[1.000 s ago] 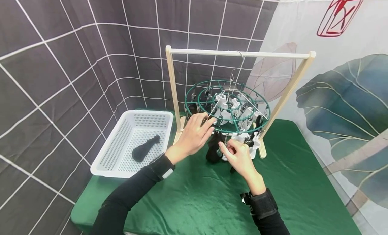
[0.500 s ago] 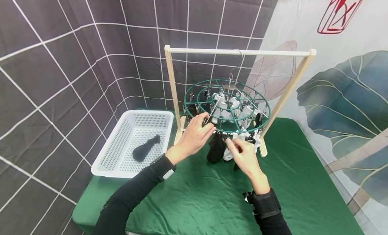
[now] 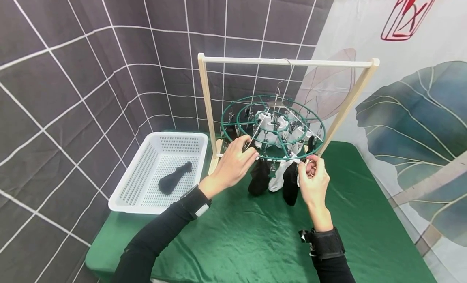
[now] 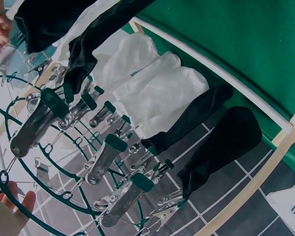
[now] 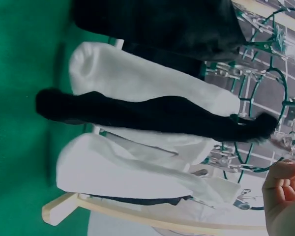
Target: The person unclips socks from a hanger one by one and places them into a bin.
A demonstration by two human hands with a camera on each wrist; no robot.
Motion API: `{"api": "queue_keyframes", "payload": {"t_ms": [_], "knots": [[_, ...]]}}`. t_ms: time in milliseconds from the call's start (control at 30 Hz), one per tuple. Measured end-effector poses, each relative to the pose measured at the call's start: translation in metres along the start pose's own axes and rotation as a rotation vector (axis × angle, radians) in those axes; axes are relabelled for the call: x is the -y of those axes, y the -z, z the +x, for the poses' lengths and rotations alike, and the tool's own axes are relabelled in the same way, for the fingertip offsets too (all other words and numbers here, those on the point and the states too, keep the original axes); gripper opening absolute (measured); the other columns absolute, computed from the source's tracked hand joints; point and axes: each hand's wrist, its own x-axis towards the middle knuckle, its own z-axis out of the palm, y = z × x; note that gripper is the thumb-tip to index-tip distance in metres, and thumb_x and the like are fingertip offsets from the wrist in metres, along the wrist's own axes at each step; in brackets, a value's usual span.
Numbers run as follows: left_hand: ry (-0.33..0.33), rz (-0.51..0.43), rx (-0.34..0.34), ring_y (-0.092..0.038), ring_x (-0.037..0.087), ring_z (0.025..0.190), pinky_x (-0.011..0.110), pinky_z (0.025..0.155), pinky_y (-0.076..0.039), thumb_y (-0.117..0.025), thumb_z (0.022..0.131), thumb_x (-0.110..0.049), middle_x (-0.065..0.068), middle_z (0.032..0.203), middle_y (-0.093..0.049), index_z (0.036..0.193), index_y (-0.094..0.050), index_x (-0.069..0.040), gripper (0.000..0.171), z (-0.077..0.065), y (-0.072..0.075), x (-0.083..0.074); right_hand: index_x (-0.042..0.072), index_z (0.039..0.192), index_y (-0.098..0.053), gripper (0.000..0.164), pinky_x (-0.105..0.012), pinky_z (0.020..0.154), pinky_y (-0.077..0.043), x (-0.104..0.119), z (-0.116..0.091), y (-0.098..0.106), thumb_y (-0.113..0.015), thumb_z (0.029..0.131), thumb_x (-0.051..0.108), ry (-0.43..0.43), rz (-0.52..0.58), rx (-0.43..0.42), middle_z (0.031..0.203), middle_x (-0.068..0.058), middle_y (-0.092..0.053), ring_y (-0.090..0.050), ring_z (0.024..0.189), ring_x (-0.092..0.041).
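A round green drying hanger (image 3: 277, 158) with metal clips hangs from a wooden stand, several black and white socks clipped under it. My left hand (image 3: 233, 159) holds the hanger's near-left rim; the left wrist view shows its fingers (image 4: 24, 204) around the green ring. At the near-right rim my right hand (image 3: 313, 181) has curled fingers and pinches a metal clip, partly hidden by the fingers. Beside that hand hangs a black sock (image 3: 290, 185), stretched across the right wrist view, its upper end close to the thumb. A clip (image 3: 272, 170) dangles left of it, with a white sock (image 5: 152, 73) behind.
A white perforated basket (image 3: 122, 202) with one dark sock (image 3: 175, 178) inside stands at the left on the green cloth (image 3: 233, 242). The stand's wooden posts (image 3: 208, 108) flank the hanger, and its top bar (image 3: 251, 61) runs above. A grid-patterned curtain (image 3: 164, 48) hangs behind.
My right hand has let go of the dangling front clip and moved right to another clip at the rim, uncovering the black sock. The left hand has stayed at the rim.
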Motion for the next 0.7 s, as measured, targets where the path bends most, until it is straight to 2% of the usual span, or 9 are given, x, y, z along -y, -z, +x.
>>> {"api": "queue_keyframes", "payload": {"t_ms": [167,233,467,567,700], "knots": [[0.004,-0.013,0.008,-0.055,0.029,0.104,0.04,0.092,-0.048,-0.056,0.103,-0.02,0.018,0.124,-0.052,0.095,-0.064,-0.01,0.015,0.0,-0.002,-0.001,-0.001,0.098,-0.064,0.014,-0.015,0.059,-0.03,-0.007,-0.002,-0.003,-0.065,0.092,0.012,0.011,-0.078,0.098,0.07,-0.007,-0.049,-0.038,0.06,0.001],[0.007,-0.013,0.013,-0.055,0.029,0.104,0.04,0.093,-0.048,-0.056,0.103,-0.02,0.018,0.125,-0.052,0.095,-0.064,-0.011,0.015,0.0,-0.001,-0.002,0.0,0.093,-0.065,0.012,-0.017,0.06,-0.029,-0.008,-0.003,-0.003,-0.066,0.092,0.013,0.041,-0.087,0.11,0.067,-0.006,-0.048,-0.037,0.06,-0.002],[0.019,-0.022,0.002,-0.054,0.029,0.105,0.04,0.095,-0.047,-0.058,0.102,-0.019,0.018,0.127,-0.052,0.1,-0.067,-0.01,0.013,-0.001,-0.001,-0.004,0.0,0.091,-0.07,0.009,-0.019,0.059,-0.028,-0.01,-0.002,-0.002,-0.068,0.093,0.009,0.102,-0.062,0.14,0.061,-0.003,-0.042,-0.035,0.061,-0.003],[0.025,-0.044,-0.022,-0.053,0.032,0.113,0.043,0.107,-0.044,-0.058,0.102,-0.017,0.019,0.128,-0.052,0.105,-0.069,-0.009,0.014,-0.002,-0.002,-0.007,0.001,0.089,-0.069,0.009,-0.019,0.059,-0.028,-0.011,-0.001,-0.002,-0.069,0.093,0.009,0.098,-0.052,0.149,0.06,-0.001,-0.041,-0.035,0.062,-0.003],[0.052,-0.071,-0.056,-0.049,0.033,0.127,0.051,0.122,-0.03,-0.056,0.103,-0.016,0.02,0.133,-0.05,0.113,-0.069,-0.006,0.019,-0.007,-0.008,-0.012,0.0,0.087,-0.069,0.011,-0.016,0.059,-0.029,-0.013,-0.001,-0.001,-0.072,0.092,0.01,0.082,-0.034,0.152,0.063,0.001,-0.042,-0.037,0.061,0.0]]}}
